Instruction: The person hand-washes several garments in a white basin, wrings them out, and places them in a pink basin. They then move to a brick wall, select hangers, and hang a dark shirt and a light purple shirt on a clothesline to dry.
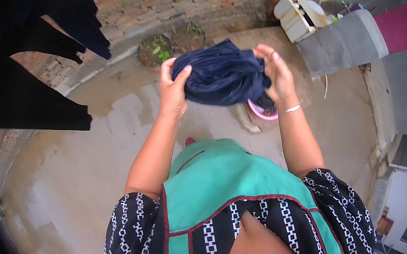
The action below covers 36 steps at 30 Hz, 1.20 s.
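A bunched-up dark navy garment (pixel 222 74) is stretched between my two hands, out in front of me above the ground; its folds hide what kind of clothing it is. My left hand (pixel 174 90) grips its left end, thumb lying over the cloth. At the other end, my right hand (pixel 279 74), with a silver bangle at its wrist, is cupped round the fabric, fingers pointing up and partly hiding the edge. Below the garment and partly covered by it, a pink basin (pixel 262 112) with dark cloth in it stands near my right hand.
Dark clothes (pixel 36 91) hang at the left. Potted plants (pixel 156 50) stand along a brick wall (pixel 173 6) at the back. A white plastic-looking appliance (pixel 299 17) and draped grey cloth (pixel 343 44) are at the right. The concrete floor (pixel 101 165) has wet patches.
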Tool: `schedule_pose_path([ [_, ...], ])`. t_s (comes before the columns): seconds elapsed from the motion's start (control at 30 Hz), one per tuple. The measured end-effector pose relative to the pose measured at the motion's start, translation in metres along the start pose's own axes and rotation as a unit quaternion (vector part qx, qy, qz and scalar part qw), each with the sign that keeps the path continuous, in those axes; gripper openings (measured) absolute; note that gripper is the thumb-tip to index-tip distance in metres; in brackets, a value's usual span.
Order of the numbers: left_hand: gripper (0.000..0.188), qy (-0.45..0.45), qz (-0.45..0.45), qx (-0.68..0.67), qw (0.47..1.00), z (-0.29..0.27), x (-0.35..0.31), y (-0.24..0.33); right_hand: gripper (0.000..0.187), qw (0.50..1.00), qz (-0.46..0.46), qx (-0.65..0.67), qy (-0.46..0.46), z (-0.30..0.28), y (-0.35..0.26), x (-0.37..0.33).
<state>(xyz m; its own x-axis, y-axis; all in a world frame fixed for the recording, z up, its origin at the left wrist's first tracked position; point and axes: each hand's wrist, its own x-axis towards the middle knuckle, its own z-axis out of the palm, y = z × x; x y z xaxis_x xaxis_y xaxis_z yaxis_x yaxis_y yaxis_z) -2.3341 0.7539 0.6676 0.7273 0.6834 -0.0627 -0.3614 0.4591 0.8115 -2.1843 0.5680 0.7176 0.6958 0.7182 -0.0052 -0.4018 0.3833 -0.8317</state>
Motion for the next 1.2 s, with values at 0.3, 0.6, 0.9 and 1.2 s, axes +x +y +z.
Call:
schedule_pose_path([
  [0.3,0.039,-0.048,0.042,-0.102,0.993,0.016,-0.072,0.078,0.024,0.968,0.03,-0.209,-0.134,0.045,-0.004,-0.031],
  [0.6,0.037,0.045,0.12,0.192,0.973,0.011,-0.171,0.133,0.024,0.929,-0.172,-0.251,-0.211,0.114,-0.063,-0.036],
  [0.9,0.043,0.074,0.185,-0.11,0.974,-0.065,-0.24,0.232,0.051,0.919,0.075,-0.314,-0.225,0.129,0.036,-0.112],
  [1.2,0.031,0.161,0.286,-0.121,0.937,-0.092,-0.325,0.363,0.067,0.877,0.33,-0.29,-0.193,0.193,0.272,-0.212],
])
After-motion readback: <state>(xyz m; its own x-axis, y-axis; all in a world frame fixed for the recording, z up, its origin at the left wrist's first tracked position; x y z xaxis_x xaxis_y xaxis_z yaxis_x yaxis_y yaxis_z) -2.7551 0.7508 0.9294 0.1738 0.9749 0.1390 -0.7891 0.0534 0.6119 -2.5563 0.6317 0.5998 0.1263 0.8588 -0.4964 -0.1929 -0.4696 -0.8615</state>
